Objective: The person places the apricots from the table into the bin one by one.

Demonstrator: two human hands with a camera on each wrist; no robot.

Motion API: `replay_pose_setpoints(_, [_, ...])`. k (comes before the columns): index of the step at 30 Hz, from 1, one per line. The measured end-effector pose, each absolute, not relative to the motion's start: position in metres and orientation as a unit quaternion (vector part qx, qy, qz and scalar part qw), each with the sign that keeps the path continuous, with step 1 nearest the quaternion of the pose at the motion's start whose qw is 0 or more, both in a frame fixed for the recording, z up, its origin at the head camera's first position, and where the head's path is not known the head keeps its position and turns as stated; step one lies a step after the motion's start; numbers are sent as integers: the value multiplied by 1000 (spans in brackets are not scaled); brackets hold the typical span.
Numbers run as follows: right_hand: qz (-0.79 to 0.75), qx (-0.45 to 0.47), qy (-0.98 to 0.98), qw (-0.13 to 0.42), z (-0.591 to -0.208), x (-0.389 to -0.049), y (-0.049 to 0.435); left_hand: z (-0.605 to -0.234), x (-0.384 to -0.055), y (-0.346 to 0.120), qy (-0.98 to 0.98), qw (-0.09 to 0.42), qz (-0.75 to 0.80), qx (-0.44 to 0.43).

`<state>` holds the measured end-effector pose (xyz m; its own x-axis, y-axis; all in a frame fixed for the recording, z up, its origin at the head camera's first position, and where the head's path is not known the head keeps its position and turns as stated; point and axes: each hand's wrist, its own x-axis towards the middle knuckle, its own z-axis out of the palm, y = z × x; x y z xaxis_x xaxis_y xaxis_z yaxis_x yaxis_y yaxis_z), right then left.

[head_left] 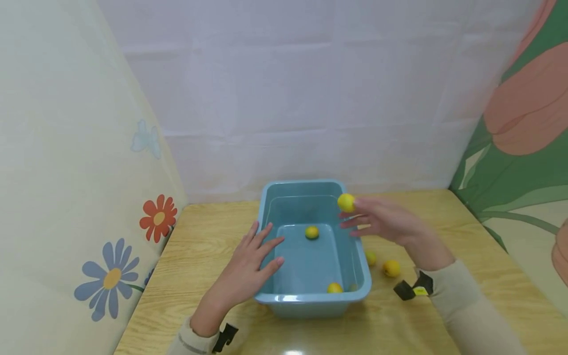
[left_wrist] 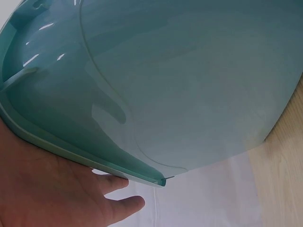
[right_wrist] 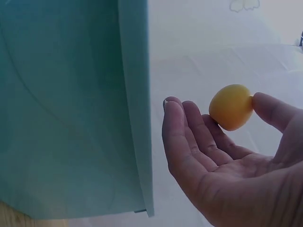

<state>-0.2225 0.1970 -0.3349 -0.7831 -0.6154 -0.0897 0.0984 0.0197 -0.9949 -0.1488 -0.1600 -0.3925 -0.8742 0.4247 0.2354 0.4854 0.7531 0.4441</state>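
Note:
A small yellow fruit, round like a small citrus, is pinched between the thumb and fingers of my right hand, above the right rim of a blue plastic tub. In the right wrist view the fruit looks yellow-orange, with the remaining fingers loosely bent below it. My left hand lies at the tub's left rim, its fingers spread and fairly straight; the left wrist view shows the palm against the rim's outside. Inside the tub sit one fruit near the middle and another by the front wall.
On the wooden table, right of the tub, lie a greenish-yellow fruit and a yellow-orange fruit. A white cloth wall stands behind, with flower-printed panels at the sides. Each wrist wears a black strap.

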Motion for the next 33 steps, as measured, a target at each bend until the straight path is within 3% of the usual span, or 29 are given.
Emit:
replay_pose_setpoints(20, [-664,-218,674,239,-337,-224,177,-391,-149,-160,-933,61,-259,-243])
replay_pose_setpoints(33, [-674,-255,663,205,-346,-224,217,-392,-149,-159,-932,62,-254,-250])
